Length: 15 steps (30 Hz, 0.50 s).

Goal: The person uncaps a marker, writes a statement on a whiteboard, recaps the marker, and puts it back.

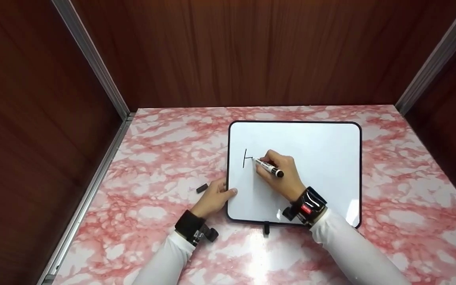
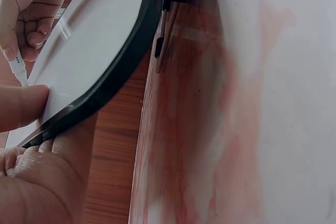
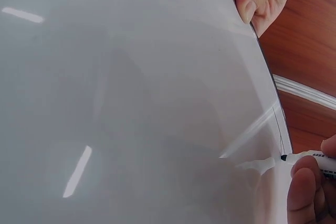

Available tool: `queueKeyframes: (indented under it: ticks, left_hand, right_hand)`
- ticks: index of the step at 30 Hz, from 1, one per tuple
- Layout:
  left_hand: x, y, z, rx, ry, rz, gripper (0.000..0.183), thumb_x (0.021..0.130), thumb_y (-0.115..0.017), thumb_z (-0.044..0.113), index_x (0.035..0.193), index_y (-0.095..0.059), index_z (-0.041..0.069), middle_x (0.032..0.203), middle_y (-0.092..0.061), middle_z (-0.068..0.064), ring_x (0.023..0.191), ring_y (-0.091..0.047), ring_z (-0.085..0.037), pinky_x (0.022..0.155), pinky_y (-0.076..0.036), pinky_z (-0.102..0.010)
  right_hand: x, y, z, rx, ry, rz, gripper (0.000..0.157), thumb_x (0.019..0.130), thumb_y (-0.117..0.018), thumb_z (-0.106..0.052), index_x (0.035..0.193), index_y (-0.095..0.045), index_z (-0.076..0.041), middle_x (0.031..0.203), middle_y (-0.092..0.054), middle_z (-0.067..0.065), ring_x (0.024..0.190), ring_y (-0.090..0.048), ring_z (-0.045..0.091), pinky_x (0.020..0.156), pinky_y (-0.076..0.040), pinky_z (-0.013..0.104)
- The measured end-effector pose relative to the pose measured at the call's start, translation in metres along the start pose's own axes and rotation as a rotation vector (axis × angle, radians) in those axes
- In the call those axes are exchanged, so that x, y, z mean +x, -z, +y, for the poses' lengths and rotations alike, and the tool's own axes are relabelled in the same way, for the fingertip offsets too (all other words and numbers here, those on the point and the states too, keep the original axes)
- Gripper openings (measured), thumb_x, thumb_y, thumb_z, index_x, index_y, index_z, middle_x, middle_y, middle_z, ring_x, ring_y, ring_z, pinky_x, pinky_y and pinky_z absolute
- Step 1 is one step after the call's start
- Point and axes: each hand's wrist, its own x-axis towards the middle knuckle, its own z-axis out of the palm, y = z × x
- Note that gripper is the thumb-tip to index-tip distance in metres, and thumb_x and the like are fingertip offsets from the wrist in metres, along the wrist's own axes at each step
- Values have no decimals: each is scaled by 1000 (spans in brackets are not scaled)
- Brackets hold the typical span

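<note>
A white whiteboard (image 1: 323, 158) with a dark rim lies tilted on the table. My right hand (image 1: 283, 170) pinches a white marker with a black end (image 1: 269, 168), its black tip on the board in the right wrist view. Left of the tip stand a vertical black stroke (image 1: 244, 159) and a short horizontal one joined to its middle. My left hand (image 1: 214, 196) grips the board's left edge, thumb on the white face and fingers behind the rim, as the left wrist view shows.
A black marker cap (image 1: 202, 188) lies on the table left of the board. Below the board's lower edge sticks out a small black piece (image 1: 266, 228). The red-and-white marbled table (image 1: 164, 158) meets brown wood panels (image 1: 251, 55) behind and at both sides.
</note>
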Motion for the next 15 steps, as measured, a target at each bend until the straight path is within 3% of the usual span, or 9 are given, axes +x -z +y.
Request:
queueKeyframes:
  ticks: [6,15]
  left_hand:
    - [0,0,-1,-2,5,3,42,105,-58,0,146,-58,-11,135,-71,-32,113,-75,-28,97,-67,-42]
    - [1,2,-5,-12,-11,-17,40,104,-57,-1,141,-57,-16,127,-73,-35,106,-76,-24,93,-67,-39]
  right_hand:
    - [-1,0,0,1,1,10,14,85,-80,-3,81,-66,-3,83,-81,11,62,-57,8,56,-42,14]
    - [-1,1,0,1,28,-3,13,85,-78,-3,83,-65,-3,84,-80,12,65,-58,10,57,-46,20]
